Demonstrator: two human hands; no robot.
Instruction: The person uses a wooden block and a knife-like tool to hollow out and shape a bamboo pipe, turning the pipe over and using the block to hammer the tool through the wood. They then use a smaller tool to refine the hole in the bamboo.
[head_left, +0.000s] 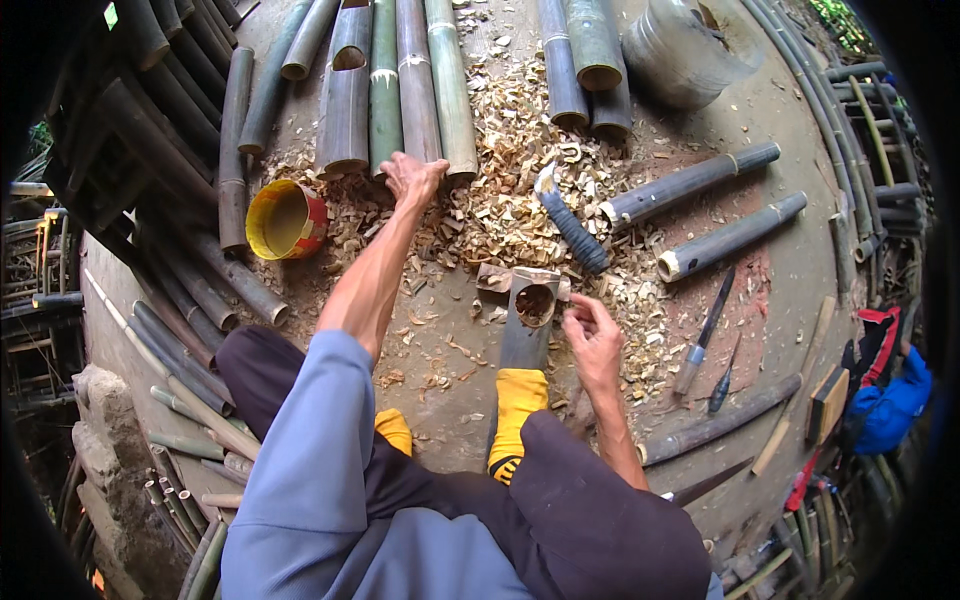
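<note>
My left hand [412, 182] reaches forward and is closed over the near end of a dark bamboo tube [414, 90], one of several lying side by side. My right hand [595, 345] has its fingers curled in a pinch beside a short bamboo piece [524, 335]; what it holds, if anything, is too small to make out. That piece has a wide round hole near its far end and lies against a small wooden block [492, 278]. My foot in a yellow sock [518, 405] is at its near end.
Pale shavings [515, 180] cover the middle ground. A yellow-and-red bucket [285, 220] stands left; a wrapped-handle tool [573, 222] lies among the shavings. Two bamboo pieces [730, 237], a chisel [705, 330] and a pointed tool [725, 375] lie right, below a big translucent container [680, 60].
</note>
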